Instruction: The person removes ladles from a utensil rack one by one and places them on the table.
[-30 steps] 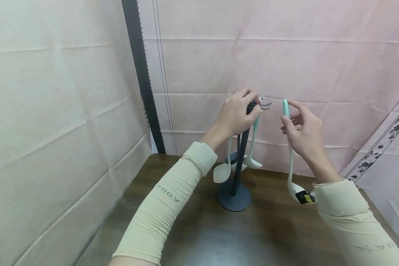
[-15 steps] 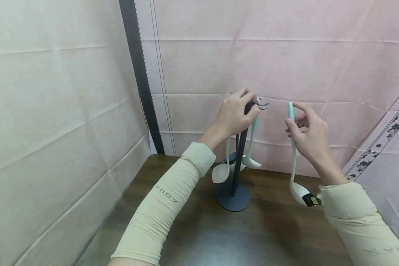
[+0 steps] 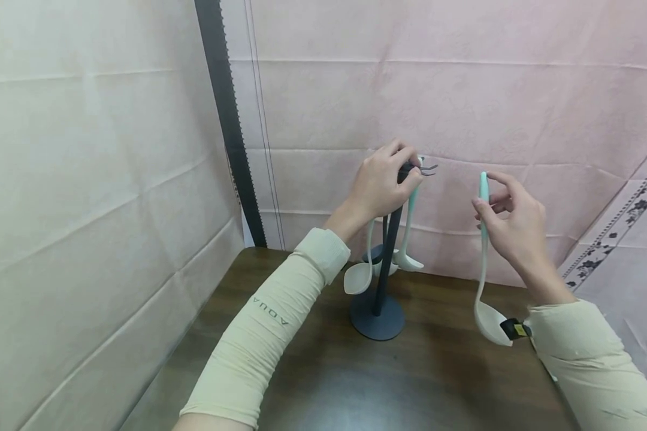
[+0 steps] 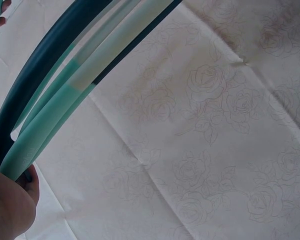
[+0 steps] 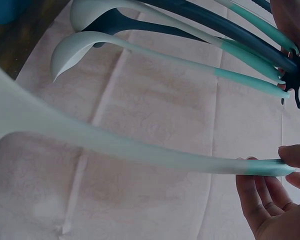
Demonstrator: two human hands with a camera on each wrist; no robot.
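A stand (image 3: 376, 323) is on a table (image 3: 323, 383) near the far edge, utensils (image 3: 358, 279) hanging around it. The left hand (image 3: 380, 182) is at its top. Well to the right, the right hand (image 3: 517, 224) holds a ladle (image 3: 483, 263), bowl end down, above the table. Cloth (image 3: 463, 108) is behind and on the left.

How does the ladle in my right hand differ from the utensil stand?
Colour: the ladle is whitish and mint green; the stand is dark.
Lower end: the ladle has a bowl, the stand a flat round base.
Place: the right hand holds the ladle; the stand rests on the table.
Both have a hand on them: the left hand grips the stand's top.
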